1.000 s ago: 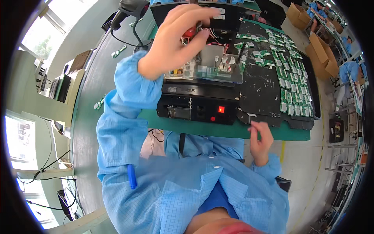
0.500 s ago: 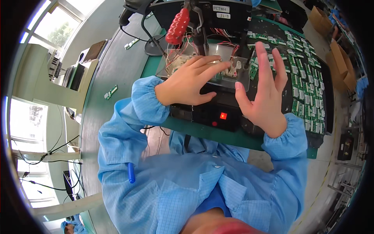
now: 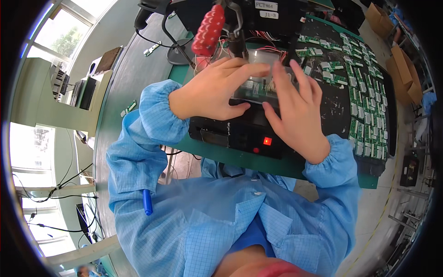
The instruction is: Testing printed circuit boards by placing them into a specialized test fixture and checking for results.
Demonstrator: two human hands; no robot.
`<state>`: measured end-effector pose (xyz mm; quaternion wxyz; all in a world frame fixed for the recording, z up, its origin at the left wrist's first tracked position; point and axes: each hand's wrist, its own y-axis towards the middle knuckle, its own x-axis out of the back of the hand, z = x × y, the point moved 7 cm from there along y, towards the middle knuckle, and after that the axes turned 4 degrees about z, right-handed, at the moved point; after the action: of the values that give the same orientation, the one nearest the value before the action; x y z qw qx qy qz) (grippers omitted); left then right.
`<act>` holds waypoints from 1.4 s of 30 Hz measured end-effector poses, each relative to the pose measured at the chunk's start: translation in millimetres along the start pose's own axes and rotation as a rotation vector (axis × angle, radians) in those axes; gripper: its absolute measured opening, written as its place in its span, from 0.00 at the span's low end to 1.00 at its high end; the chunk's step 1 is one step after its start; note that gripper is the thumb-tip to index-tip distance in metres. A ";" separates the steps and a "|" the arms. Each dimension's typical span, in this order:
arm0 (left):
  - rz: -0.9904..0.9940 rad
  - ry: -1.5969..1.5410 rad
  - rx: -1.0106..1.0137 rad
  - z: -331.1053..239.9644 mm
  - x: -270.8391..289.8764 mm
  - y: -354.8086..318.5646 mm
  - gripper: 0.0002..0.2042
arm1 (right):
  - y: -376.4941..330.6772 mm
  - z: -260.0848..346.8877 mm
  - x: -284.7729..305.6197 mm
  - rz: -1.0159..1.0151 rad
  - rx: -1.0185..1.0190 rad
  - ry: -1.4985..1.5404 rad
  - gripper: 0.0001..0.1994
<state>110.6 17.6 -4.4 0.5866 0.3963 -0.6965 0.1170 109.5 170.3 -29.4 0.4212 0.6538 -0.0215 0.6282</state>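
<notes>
Since half a second ago both hands have drawn in over the fixture — the right hand (image 3: pixel 297 108), which stood raised with fingers spread, has dropped lower and nearer the left, and the view has closed in a little.

The left hand (image 3: pixel 214 90) lies flat, fingers stretched rightward across the clear plate (image 3: pixel 265 74), thumb tucked along its near edge; it presses rather than grips. The right hand is open too, fingers pointing far and slightly left, tips on the plate's right part. Whether either hand pinches anything I cannot tell.

The plate sits on the black fixture (image 3: pixel 240 134), between the two hands, its long axis running left to right. The left hand covers more of it and is the closer one.

The red lever handle (image 3: pixel 208 30) stands just beyond the left fingers — far and left. A tray of green boards (image 3: pixel 364 87) lies to the right.
</notes>
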 end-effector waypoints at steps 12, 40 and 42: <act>0.004 -0.049 -0.043 -0.5 1.8 0.9 0.44 | 1.6 7.1 -5.8 -0.005 -0.010 -0.101 0.41; -0.023 0.046 -0.050 -4.3 3.1 -3.5 0.43 | 0.7 6.7 -3.2 -0.054 -0.025 -0.148 0.38; -0.032 0.052 -0.046 -3.0 1.7 -6.8 0.43 | -1.9 7.9 -5.5 -0.034 -0.050 -0.146 0.37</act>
<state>117.4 14.3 -4.0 0.6153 0.3907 -0.6770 0.1018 115.7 164.2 -34.0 0.4453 0.6872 -0.0569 0.5711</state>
